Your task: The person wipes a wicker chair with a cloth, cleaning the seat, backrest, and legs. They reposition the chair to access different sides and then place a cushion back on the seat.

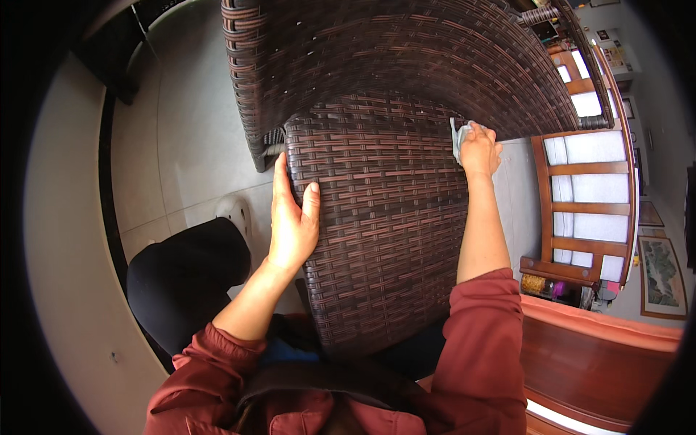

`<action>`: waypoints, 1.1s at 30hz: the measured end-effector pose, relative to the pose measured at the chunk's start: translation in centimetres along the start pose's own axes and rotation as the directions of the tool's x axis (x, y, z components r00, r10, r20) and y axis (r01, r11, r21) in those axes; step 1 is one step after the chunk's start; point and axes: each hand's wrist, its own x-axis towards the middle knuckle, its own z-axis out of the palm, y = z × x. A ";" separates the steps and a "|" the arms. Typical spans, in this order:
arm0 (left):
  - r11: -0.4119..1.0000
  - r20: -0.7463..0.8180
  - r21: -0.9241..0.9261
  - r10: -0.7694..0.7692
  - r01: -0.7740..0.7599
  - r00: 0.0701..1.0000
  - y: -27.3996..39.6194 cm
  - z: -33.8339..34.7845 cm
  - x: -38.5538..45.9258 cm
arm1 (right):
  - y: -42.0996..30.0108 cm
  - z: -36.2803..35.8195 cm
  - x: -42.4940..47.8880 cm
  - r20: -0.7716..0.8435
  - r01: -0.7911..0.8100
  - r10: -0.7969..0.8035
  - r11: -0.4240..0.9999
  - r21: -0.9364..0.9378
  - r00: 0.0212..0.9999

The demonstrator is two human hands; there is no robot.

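Observation:
In front of me is a dark brown woven wicker chair (380,217), its curved backrest (402,60) rising at the top of the view. My left hand (295,217) rests against the left edge of the seat, thumb on top and fingers along the side. At the far right corner of the seat, my right hand (481,149) grips a pale crumpled cloth (460,138) against the weave. Small white specks dot the inner left part of the backrest. The palm side of my right hand is hidden.
A wooden slatted bench with light cushions (590,190) stands to the right. Nearer on that side is a reddish-brown wooden surface (592,370). A pale wall (65,228) runs along the left, beside grey floor tiles (190,109). My bent knee (185,277) is left of the chair.

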 end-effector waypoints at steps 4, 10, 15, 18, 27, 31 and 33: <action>1.000 0.003 0.007 -0.002 0.002 1.000 -0.2 -0.1 0.0 | -5.9 -1.9 -1.2 0.092 -0.141 0.150 0.985 -0.096 0.984; 1.000 0.008 0.000 -0.027 0.027 1.000 0.1 -0.6 -0.4 | -5.1 0.1 -2.2 -0.012 0.228 -0.228 0.966 0.126 0.974; 0.998 0.018 0.044 0.032 -0.033 0.999 -0.5 0.0 -0.1 | 3.7 0.6 -0.1 -0.035 -0.129 0.132 0.988 0.083 0.991; 0.998 0.001 0.051 0.039 -0.039 0.999 -0.7 -0.3 0.2 | 10.9 1.5 -0.8 0.146 -0.230 0.189 0.907 0.353 0.971; 0.941 -0.014 0.319 0.125 -0.114 0.992 -2.6 -0.9 9.0 | 8.0 0.4 -10.6 -0.302 0.049 -0.038 0.998 0.029 0.952; 0.924 0.041 0.367 0.101 -0.109 0.994 -2.1 -1.7 12.4 | -6.1 -2.3 -18.6 -0.296 0.500 -0.414 0.798 0.338 0.861; 0.910 0.034 0.397 0.112 -0.116 0.993 -2.8 -1.9 12.7 | -11.8 -3.6 -24.9 -0.375 0.661 -0.544 0.629 0.409 0.751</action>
